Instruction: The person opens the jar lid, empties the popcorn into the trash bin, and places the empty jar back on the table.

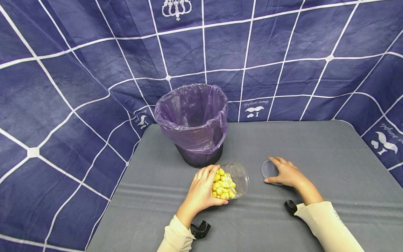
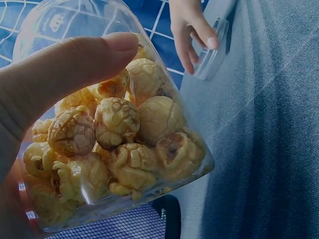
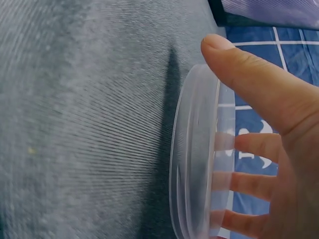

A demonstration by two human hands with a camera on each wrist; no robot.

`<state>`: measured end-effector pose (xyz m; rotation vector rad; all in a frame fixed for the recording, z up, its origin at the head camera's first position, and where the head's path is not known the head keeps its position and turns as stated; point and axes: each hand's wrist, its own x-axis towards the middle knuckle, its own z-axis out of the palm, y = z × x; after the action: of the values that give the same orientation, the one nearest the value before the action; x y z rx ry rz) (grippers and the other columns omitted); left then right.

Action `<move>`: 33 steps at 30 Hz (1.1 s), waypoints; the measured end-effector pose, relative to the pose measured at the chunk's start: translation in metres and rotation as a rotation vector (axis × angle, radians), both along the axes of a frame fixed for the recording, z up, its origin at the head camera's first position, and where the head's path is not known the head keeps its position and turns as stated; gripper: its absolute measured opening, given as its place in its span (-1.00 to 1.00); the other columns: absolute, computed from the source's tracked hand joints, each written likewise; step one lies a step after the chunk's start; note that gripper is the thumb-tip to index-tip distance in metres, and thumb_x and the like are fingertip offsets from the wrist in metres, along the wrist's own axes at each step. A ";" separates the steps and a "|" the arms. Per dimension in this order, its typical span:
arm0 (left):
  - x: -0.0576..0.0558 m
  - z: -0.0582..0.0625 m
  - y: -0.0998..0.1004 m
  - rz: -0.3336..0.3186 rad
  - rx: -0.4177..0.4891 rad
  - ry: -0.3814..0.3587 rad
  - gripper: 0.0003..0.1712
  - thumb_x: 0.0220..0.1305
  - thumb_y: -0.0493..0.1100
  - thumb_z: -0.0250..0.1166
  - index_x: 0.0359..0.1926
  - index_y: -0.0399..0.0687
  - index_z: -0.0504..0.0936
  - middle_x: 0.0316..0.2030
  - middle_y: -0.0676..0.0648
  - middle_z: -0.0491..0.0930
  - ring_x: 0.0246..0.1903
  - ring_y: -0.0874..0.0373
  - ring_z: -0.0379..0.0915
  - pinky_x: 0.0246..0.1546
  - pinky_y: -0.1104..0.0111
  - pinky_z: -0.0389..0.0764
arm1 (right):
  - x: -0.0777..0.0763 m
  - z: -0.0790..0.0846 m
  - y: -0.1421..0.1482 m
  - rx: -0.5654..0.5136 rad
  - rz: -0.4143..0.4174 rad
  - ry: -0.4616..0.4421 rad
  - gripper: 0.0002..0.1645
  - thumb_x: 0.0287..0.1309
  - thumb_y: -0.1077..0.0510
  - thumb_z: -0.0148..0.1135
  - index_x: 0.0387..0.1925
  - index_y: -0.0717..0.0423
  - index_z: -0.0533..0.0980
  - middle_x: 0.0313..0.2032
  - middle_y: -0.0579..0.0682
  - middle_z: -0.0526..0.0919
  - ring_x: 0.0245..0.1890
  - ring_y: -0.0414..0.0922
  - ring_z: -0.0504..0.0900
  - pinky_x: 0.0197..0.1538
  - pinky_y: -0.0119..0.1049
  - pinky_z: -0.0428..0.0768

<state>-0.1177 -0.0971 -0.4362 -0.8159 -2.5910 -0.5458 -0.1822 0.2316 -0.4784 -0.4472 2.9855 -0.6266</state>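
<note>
A clear plastic jar [image 1: 241,180] lies tilted in my left hand [image 1: 201,190], its open mouth facing right in the head view. Yellow popcorn [image 1: 223,185] fills its lower part; the left wrist view shows the round popcorn pieces [image 2: 117,119] close up, with the thumb across the jar wall. Over to the right, my right hand [image 1: 288,174] holds a round translucent lid [image 1: 269,169] by its edge, thumb and fingers on opposite sides. In the right wrist view the lid [image 3: 192,149] is just above or at the table, casting a shadow; exact contact cannot be told.
A black mesh trash bin [image 1: 201,159] with a purple bag liner [image 1: 189,134] stands behind the jar, close to the left hand. Grey cloth [image 1: 315,147] covers the table. Blue curtains with white lines [image 1: 226,45] hang at the back and both sides.
</note>
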 end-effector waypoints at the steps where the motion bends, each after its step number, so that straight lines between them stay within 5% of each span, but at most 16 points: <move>1: 0.000 0.000 0.000 0.000 0.001 0.003 0.24 -0.63 0.31 0.49 0.19 -0.10 0.26 0.04 -0.06 0.30 0.04 0.04 0.24 0.02 0.19 0.29 | 0.000 -0.001 0.000 0.007 -0.002 0.000 0.15 -0.38 -0.35 0.35 0.20 0.23 0.25 0.11 0.35 0.27 -0.05 0.42 0.31 -0.16 0.33 0.25; 14: 0.000 -0.001 0.001 0.006 0.002 -0.010 0.24 -0.61 0.31 0.49 0.20 -0.10 0.25 0.03 -0.06 0.30 0.03 0.04 0.24 0.00 0.19 0.30 | 0.002 -0.005 0.000 0.018 -0.021 -0.004 0.18 -0.40 -0.42 0.31 0.22 0.16 0.20 0.16 0.29 0.21 -0.02 0.42 0.26 -0.12 0.31 0.22; 19: 0.001 0.000 0.001 0.009 0.000 -0.022 0.24 -0.59 0.31 0.48 0.20 -0.11 0.24 0.04 -0.06 0.30 0.04 0.04 0.23 0.01 0.19 0.29 | -0.001 -0.001 0.001 0.019 -0.029 -0.003 0.14 -0.26 -0.47 0.19 0.23 0.18 0.18 0.18 0.35 0.16 0.03 0.45 0.19 -0.12 0.36 0.21; 33: 0.001 0.000 0.001 0.009 0.010 -0.016 0.23 -0.59 0.30 0.49 0.20 -0.09 0.24 0.04 -0.05 0.30 0.03 0.03 0.24 -0.01 0.19 0.31 | -0.021 0.048 -0.008 -0.154 -0.063 0.052 -0.07 0.14 -0.18 0.06 0.26 0.40 0.01 0.18 0.45 0.12 0.09 0.45 0.10 0.04 0.29 0.09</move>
<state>-0.1167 -0.0965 -0.4365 -0.7994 -2.6033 -0.5640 -0.2035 0.2241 -0.4302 -0.3853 3.0229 -0.8681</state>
